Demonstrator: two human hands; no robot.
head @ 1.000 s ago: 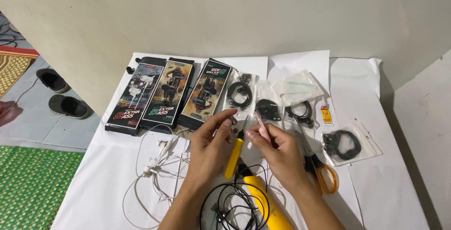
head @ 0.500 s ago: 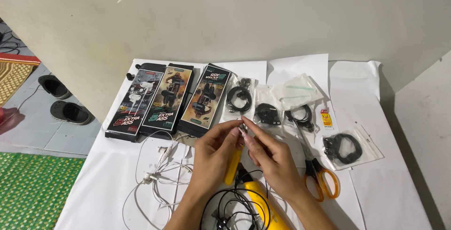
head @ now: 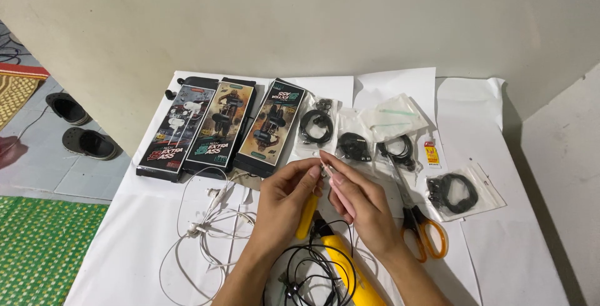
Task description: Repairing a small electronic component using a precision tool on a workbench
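A small metal part (head: 325, 170), too small to identify, sits at centre frame, pinched between the fingertips of the left hand (head: 289, 195) and the right hand (head: 362, 203), both closed narrowly on it. The right hand also holds a pink tool (head: 344, 196); a yellow-handled tool (head: 307, 215) lies beneath the left hand. Black cable (head: 319, 268) coils below; orange scissors (head: 425, 231) rest right on the white-covered desk (head: 500, 250), three boxes (head: 219, 128) upper left.

- The counter (head: 500, 243) is covered with matt white paper, slightly creased.
- Three boxes (head: 222, 128) near the far left edge are seen in glossy printed card.
- Clear, shiny plastic bags (head: 484, 196) are noted along the far edge.
- The scissors (head: 417, 218) show smooth orange plastic handles and dull metal blades.
- A glossy yellow plastic tool (head: 350, 268) is seen at the near edge.
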